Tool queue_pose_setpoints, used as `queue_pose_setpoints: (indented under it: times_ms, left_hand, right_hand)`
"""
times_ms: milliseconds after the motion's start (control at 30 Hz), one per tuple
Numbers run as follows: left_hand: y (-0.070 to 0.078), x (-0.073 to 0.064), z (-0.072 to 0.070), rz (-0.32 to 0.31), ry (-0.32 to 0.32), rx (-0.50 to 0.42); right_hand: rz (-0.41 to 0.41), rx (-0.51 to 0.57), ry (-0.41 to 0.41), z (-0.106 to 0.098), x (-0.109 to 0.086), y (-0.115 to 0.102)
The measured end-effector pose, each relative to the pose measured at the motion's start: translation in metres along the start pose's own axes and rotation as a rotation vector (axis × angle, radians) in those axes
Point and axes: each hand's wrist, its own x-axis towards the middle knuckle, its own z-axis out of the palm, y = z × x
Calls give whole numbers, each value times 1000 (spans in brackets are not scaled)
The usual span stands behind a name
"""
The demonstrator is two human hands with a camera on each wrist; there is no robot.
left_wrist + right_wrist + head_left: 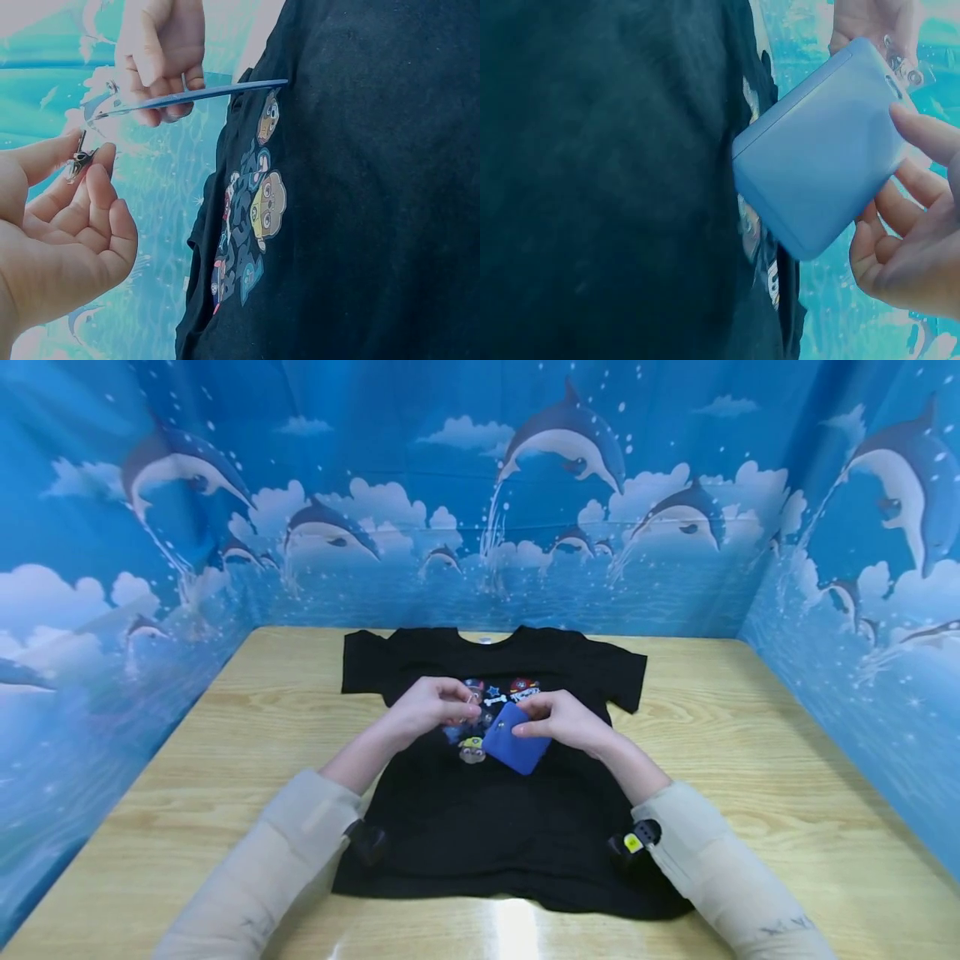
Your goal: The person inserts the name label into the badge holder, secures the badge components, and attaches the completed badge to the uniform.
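Note:
My right hand grips a blue card holder by its slotted end, thumb on one face and fingers behind. In the right wrist view the card holder is tilted, with a small slot near the thumb. My left hand pinches a small metal clip between thumb and forefinger, close to the slotted end. A clear strap seems to lie between clip and holder; whether it passes through the slot I cannot tell. Both hands are above a black T-shirt with a cartoon print.
The T-shirt lies spread on a light wooden table, neck at the far side. A blue dolphin-print curtain encloses the table at the back and both sides. Dark wrist cameras sit on both sleeves.

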Motion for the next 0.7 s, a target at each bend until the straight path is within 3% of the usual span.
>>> queue_pose_setpoints:
  times_ms: [400, 700]
  left_hand:
    - [2, 5, 1, 7, -7, 1]
    - [7, 9, 5, 11, 65, -85]
  right_hand:
    - [-102, -1, -84, 5, 7, -12]
    - [-131, 87, -69, 9, 8, -15]
